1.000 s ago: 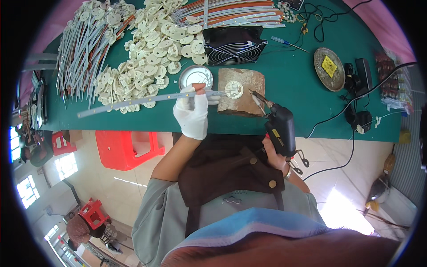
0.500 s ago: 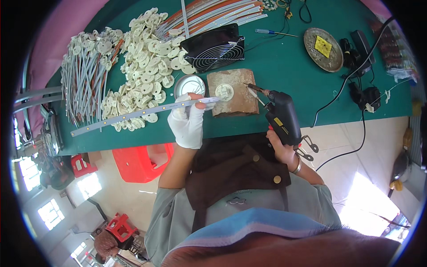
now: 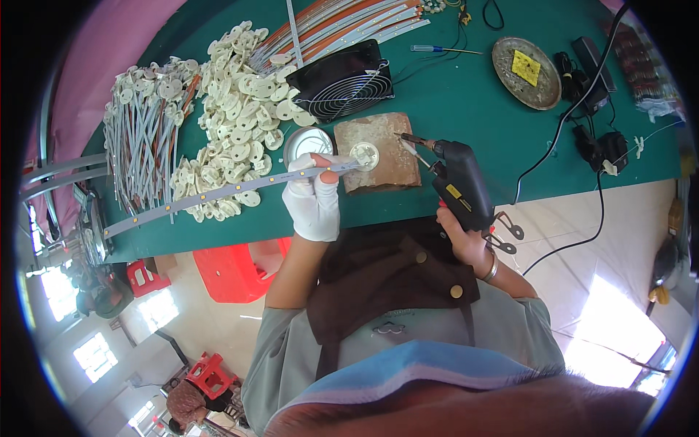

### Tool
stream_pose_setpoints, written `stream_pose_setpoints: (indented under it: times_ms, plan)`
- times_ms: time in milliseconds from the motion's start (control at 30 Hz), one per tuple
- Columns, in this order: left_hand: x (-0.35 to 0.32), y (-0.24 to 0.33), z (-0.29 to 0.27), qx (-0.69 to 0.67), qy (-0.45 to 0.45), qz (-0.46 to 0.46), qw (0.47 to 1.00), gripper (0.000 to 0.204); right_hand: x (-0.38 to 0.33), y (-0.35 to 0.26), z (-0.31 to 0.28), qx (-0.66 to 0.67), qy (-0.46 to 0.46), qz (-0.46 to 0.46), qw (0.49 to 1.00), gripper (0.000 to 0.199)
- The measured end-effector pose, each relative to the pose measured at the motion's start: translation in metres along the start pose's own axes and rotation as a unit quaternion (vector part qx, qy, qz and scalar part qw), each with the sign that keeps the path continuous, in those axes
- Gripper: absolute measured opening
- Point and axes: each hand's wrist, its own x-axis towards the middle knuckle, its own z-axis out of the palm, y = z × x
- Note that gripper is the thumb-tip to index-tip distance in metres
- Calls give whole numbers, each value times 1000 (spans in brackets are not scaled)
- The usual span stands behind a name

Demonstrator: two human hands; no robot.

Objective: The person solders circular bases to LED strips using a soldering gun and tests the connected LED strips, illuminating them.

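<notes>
My left hand (image 3: 314,205), in a white glove with bare fingertips, pinches a long, thin LED strip (image 3: 207,195) near its right end. That end reaches the lower left edge of a round, off-white disc (image 3: 366,151); whether they touch I cannot tell. Under the disc lies a flat brown brick (image 3: 397,166). My bare right hand (image 3: 466,244) is wrapped round the handle of a black soldering gun (image 3: 466,188). Its tip is over the brick's upper right part, apart from the disc. Just left of the brick stands a round, shallow tin (image 3: 296,148), partly behind my left fingers.
A black fan (image 3: 346,84) stands behind the brick. Heaped discs (image 3: 237,124) and bundled strips (image 3: 142,146) fill the left of the green table. Farther right are a screwdriver (image 3: 437,49), a metal dish (image 3: 510,84) with a yellow sponge (image 3: 526,68), and black cables (image 3: 561,131).
My left hand has moved slightly right with the strip, whose end is closer to the disc. The soldering gun stays almost in place; the whole view has shifted a little.
</notes>
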Motion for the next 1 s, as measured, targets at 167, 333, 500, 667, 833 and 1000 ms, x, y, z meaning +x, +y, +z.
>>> stream_pose_setpoints:
  times_ms: [167, 333, 500, 667, 833, 1000]
  plan:
    - [-1, -3, 1, -2, -3, 12, 1000, 26, 1, -2, -1, -22, -9, 5, 1000, 17]
    - [2, -2, 1, 8, -6, 5, 1000, 26, 1, 5, 1, 11, -6, -16, 1000, 18]
    - [-1, -7, 0, 33, 13, -7, 999, 26, 1, 1, 0, 16, -16, -9, 1000, 19]
    - [0, -8, 1, 31, 5, 3, 1000, 26, -1, -5, 1, 18, -11, -5, 1000, 17]
    - [-1, -6, 0, 39, 10, -5, 999, 25, 0, -29, 9, 110, -32, 16, 993, 18]
    - [-1, -8, -2, 66, 5, 1, 998, 24, 1, -23, 9, 100, -34, 4, 994, 17]
